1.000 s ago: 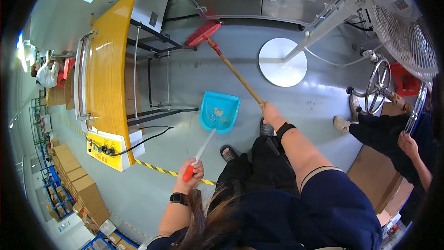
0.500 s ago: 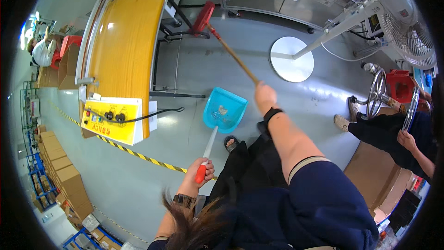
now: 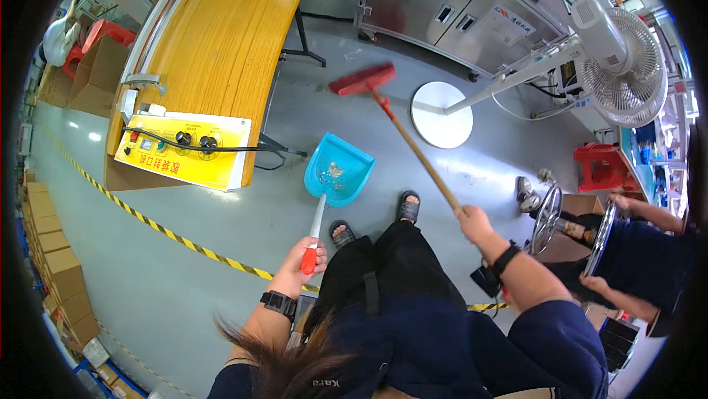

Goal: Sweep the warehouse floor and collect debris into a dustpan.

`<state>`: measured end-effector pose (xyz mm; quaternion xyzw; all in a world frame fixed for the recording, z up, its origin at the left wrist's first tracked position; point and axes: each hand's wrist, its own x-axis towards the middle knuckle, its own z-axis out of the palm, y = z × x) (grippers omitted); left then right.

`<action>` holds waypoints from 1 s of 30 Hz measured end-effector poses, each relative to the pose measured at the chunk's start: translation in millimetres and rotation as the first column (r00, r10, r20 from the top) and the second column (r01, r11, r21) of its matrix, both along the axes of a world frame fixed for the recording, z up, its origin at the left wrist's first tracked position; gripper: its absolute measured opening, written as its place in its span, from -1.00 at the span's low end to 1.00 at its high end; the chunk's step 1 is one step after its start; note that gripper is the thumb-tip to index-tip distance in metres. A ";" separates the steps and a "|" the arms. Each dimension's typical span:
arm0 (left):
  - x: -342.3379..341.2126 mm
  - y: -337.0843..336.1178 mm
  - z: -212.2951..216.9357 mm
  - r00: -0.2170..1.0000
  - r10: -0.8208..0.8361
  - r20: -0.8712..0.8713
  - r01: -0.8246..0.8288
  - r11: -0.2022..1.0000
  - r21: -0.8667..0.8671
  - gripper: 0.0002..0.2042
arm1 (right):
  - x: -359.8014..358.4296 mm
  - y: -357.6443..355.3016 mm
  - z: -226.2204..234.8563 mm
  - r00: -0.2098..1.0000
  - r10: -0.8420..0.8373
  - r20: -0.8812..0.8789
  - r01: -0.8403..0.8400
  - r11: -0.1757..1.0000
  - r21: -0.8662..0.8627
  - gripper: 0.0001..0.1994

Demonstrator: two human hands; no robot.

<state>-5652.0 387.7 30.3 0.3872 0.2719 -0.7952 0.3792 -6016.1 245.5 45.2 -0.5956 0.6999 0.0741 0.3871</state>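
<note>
Broom head (image 3: 363, 80) has moved from the table legs (image 3: 305, 54); nearer fan base (image 3: 436, 125).

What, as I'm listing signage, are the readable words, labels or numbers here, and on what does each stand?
I won't copy wording, only place it:
Yellow panel: large red characters, legible; finer print too small.
White label on metal cabinet: reddish mark, lettering; finer print unreadable.
Dark blue shirt: short pale lettering.
</note>
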 end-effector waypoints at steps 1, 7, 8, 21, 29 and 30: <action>1.4 -0.1 1.1 1.000 0.018 0.008 -0.018 1.000 0.025 -0.88 | 16.5 8.2 30.1 0.913 -0.383 0.142 0.320 0.887 0.331 -0.76; -7.0 -12.7 6.3 0.998 0.067 0.009 -0.067 0.995 0.067 -0.87 | 22.0 28.5 29.8 0.797 -0.540 0.271 0.448 0.829 0.336 -0.76; -8.6 -17.7 3.8 0.997 0.072 0.021 -0.073 0.996 0.058 -0.87 | 25.8 15.1 10.6 0.809 -0.519 0.277 0.434 0.845 0.313 -0.77; -53.4 -80.4 -21.6 0.929 0.361 -0.087 -0.351 0.930 0.112 -0.84 | -54.0 -44.6 -107.7 0.980 0.167 -0.112 -0.171 0.985 -0.027 -0.70; -46.3 -117.4 -17.2 0.919 0.392 0.047 -0.392 0.894 0.219 -0.87 | -141.7 29.9 90.0 0.947 -0.300 0.113 0.171 0.770 0.614 -0.75; -41.3 -114.9 -20.5 0.909 0.412 0.067 -0.416 0.882 0.220 -0.87 | -143.3 22.5 108.3 0.943 -0.306 0.128 0.152 0.741 0.654 -0.75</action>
